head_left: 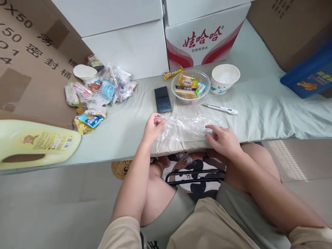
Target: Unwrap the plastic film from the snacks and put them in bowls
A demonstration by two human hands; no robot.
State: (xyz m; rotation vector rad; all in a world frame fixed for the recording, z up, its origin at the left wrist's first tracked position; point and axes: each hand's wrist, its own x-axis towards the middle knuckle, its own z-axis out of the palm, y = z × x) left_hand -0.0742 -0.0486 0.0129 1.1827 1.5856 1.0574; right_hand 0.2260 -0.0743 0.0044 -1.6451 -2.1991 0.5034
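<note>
A crinkled clear plastic sheet or bag [185, 126] lies across the front edge of the cloth-covered surface, between my two hands. My left hand [153, 128] has thumb and fingers pinched at its left end. Over the right end hovers or rests my right hand [224, 140], index finger and thumb spread apart; whether it touches the plastic I cannot tell. Just behind the plastic lie a dark phone [163, 99] and a white utility knife [220, 109]. A clear round bowl [188, 101] with several wrapped snacks stands beyond, beside a paper cup [225, 79].
To the left sits a heap of snack wrappers [107, 88] with a paper cup [85, 71] on its side. A yellow jug [38, 143] lies at the left edge, a blue container [310, 71] at the right. White cartons [127, 48] stand behind. A snack stick [173, 73] lies by the bowl.
</note>
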